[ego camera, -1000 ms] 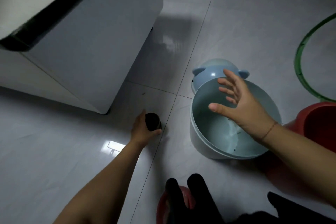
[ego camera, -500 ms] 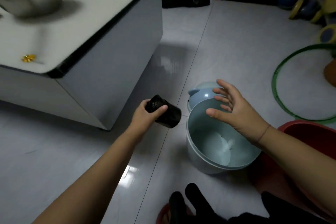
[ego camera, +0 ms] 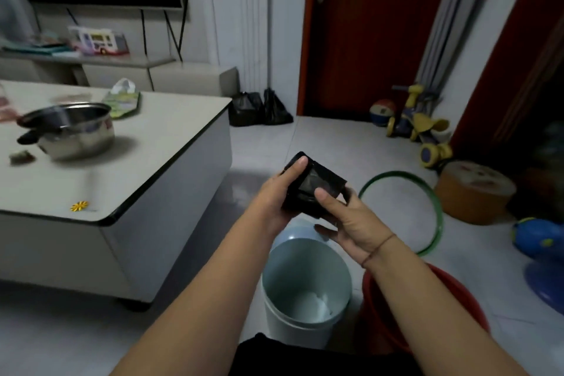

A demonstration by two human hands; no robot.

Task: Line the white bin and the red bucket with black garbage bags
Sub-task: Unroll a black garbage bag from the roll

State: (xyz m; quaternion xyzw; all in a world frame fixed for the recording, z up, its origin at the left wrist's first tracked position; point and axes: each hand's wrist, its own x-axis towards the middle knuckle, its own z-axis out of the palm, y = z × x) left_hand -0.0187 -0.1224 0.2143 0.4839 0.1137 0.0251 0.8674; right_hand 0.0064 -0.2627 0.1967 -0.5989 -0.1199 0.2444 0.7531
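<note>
Left of frame: a low white surface [ego camera: 158,143] carries a steel pot [ego camera: 76,131]. It plays no part in the task.

Centre: the left hand [ego camera: 276,192] grips the roll of black garbage bags [ego camera: 316,183], thumb on top and fingers curled beneath. The right hand [ego camera: 351,217] pinches the roll's near right end, thumb pressed on its face and fingers behind. The roll is held clear of the floor, between the two hands. Its long axis appears to slant from the left thumb away toward the right. A loose edge seems to lie on the right-hand side, so the right hand is judged better placed to peel off the first bag.

Below the hands: the white bin [ego camera: 276,327] stands upright on the floor with its mouth open and no liner fitted. Something pale lies at its bottom.

Right: the red bucket [ego camera: 378,320] stands just beside the bin, partly hidden by the right forearm, also unlined. A green hoop [ego camera: 435,201] lies beyond it.

Markings: no brand, label or writing is legible on the roll, bin or bucket.
</note>
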